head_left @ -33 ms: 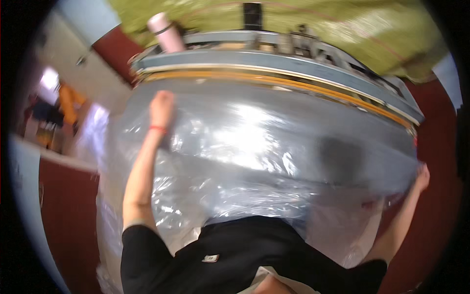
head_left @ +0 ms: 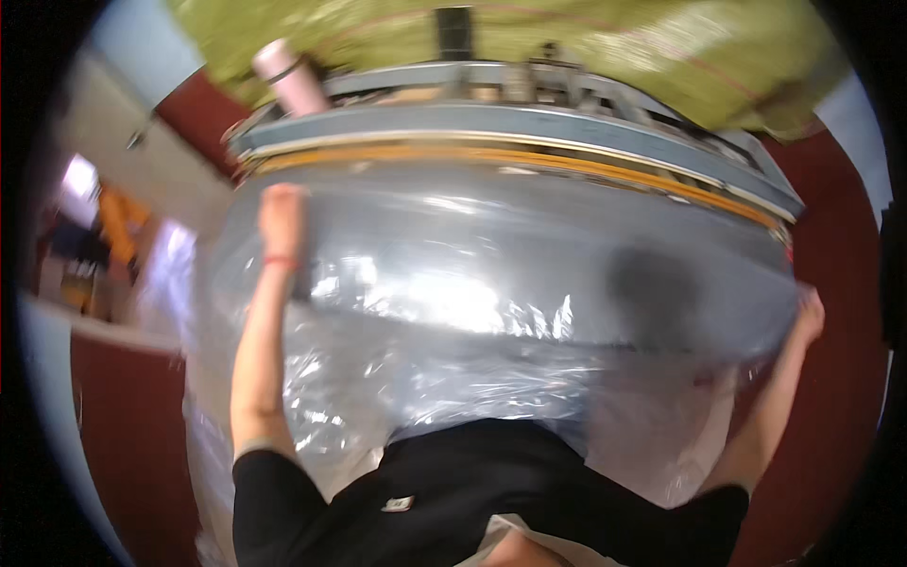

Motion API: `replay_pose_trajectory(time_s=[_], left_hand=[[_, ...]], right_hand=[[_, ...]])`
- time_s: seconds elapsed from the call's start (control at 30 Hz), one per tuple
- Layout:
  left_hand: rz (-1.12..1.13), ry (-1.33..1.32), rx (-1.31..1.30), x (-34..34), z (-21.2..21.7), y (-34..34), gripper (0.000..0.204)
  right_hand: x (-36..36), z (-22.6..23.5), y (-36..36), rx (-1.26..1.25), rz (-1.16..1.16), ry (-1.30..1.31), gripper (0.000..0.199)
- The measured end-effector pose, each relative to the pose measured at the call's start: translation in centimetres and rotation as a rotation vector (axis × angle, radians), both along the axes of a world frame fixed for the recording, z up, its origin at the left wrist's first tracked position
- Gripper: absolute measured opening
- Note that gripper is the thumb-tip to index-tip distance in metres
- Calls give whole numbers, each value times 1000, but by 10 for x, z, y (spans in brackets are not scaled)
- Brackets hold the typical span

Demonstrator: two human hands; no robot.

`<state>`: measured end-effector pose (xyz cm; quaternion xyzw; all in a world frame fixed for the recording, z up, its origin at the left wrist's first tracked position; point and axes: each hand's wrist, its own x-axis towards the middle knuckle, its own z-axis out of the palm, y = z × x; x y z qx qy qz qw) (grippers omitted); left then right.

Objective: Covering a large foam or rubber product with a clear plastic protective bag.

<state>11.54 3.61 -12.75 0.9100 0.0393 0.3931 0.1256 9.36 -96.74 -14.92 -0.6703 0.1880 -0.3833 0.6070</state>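
A big sheet of clear plastic film (head_left: 472,312) is stretched wide in front of me, shiny and wrinkled. My left hand (head_left: 282,217) is raised at its upper left, fingers closed on the film, with a red band on the wrist. Far out at the right edge, my right hand (head_left: 808,317) grips the film too. Both arms are spread apart, and my black shirt (head_left: 453,491) shows at the bottom.
Behind the film stands a long grey machine bed with an orange strip (head_left: 529,156) along its front. A pink tumbler (head_left: 283,71) sits at its back left. Yellow-green cloth (head_left: 614,47) lies beyond. Dark red floor (head_left: 850,236) shows on both sides.
The view has shifted slightly. Both hands keep their hold on the plastic film.
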Motion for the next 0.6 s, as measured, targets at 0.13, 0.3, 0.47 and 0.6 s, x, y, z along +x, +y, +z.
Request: replay_pose_trajectory(time_s=[0.13, 0.3, 0.47, 0.6], left_hand=[[-12, -158, -772, 26, 1, 16, 25], [22, -114, -925, 77, -55, 87, 12], [-128, -161, -1001, 110, -63, 96, 15], [-140, -167, -1010, 107, -65, 111, 15]], right_hand=[[55, 32, 142, -993, -394, 443, 34], [130, -40, 142, -393, -158, -1, 10], [152, -33, 143, -260, -148, 39, 15], [156, -33, 150, -191, -159, 26, 17]])
